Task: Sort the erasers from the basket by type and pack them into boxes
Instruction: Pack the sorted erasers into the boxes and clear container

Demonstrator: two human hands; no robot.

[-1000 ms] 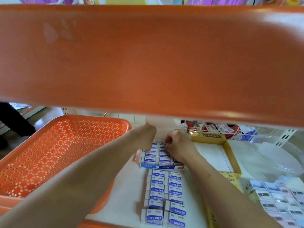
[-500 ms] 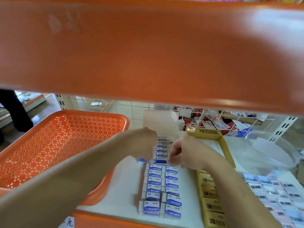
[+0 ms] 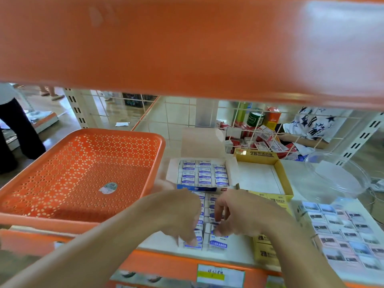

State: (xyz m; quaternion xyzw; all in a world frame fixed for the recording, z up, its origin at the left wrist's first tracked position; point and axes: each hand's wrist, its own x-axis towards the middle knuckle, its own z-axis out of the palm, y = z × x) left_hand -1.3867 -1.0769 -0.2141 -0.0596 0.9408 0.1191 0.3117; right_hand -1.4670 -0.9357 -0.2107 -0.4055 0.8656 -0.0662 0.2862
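Note:
Two rows of loose blue-and-white erasers [image 3: 217,244] lie on the white shelf, running toward me from an open eraser box [image 3: 204,173] that is filled with the same kind and has its flap up. My left hand [image 3: 178,213] and my right hand [image 3: 239,215] sit side by side over these rows. Their fingers curl down onto the erasers and hide the middle of both rows. The orange perforated basket [image 3: 83,173] at the left holds only a sticker.
An open yellow box [image 3: 285,177] stands right of the eraser box, with yellow 2B erasers [image 3: 266,250] in front of it. Pink and blue erasers [image 3: 342,229] fill the right side. A clear plastic bowl [image 3: 336,177] sits behind them. An orange shelf edge [image 3: 187,48] overhangs.
Both hands have come out of the open box and moved toward me along the loose rows. The view has tilted up, so the box's contents now show.

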